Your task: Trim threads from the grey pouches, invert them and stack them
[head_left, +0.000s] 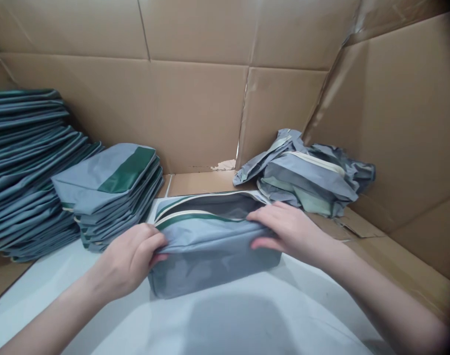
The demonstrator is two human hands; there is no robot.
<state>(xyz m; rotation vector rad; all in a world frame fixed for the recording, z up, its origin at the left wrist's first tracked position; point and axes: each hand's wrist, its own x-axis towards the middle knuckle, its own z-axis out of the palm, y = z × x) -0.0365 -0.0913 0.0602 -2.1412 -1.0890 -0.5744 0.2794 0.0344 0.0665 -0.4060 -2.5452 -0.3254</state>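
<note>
A grey-blue fabric zipper bag (217, 266) with green trim stands upright on the white table (143, 325) in front of me. Its cream zipper is undone, and the dark inside shows through the long gap along the top. At the bag's left end, my left hand (131, 256) pinches the upper edge between thumb and fingers. My right hand (284, 229) grips the top edge toward the right end, fingers over the rim and thumb against the front side. The fingertips inside the rim are partly hidden.
A tall stack of folded grey-blue and green bags (25, 177) rises at the left. Beside it lies a shorter stack of flat bags (110, 192). Crumpled bags (306, 172) are heaped at the back right. Cardboard walls (195, 108) enclose the back and right side.
</note>
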